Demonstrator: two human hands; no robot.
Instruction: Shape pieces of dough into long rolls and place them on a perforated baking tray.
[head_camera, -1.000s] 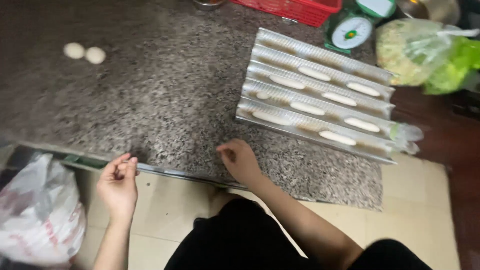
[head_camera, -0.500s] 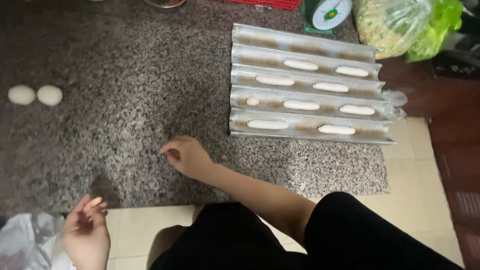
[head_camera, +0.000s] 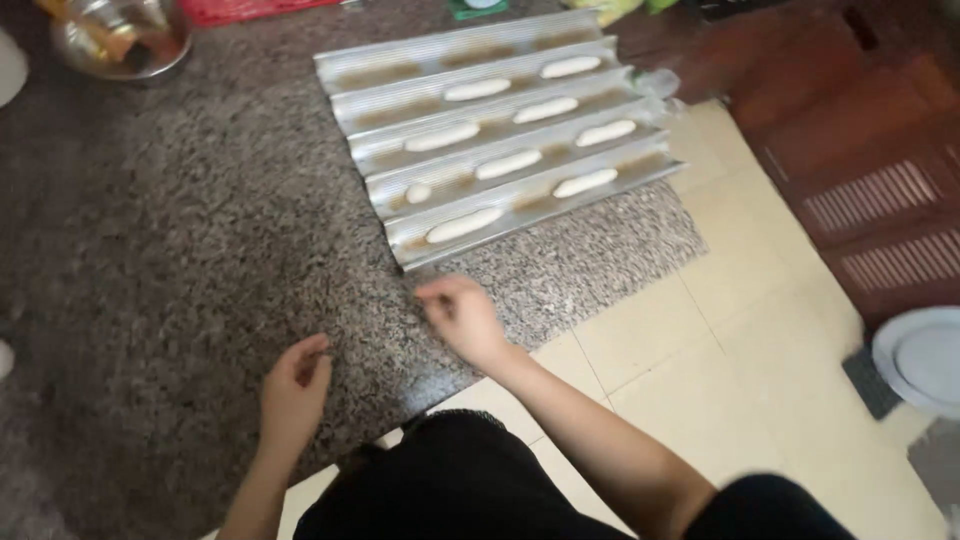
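wavy metal baking tray (head_camera: 372, 75) | lies flat on speckled stone slab, tilted | long white dough sticks (head_camera: 464, 225) lie in its grooves | nearest one by right hand (head_camera: 462, 315)

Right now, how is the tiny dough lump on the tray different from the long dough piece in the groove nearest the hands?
The tiny dough lump is short and roundish; the long dough piece is stretched into a thin stick. The lump fills only a small spot of its groove, while the long piece runs along much more of its own. Both are pale, raw-looking and lie on the ridged metal tray.
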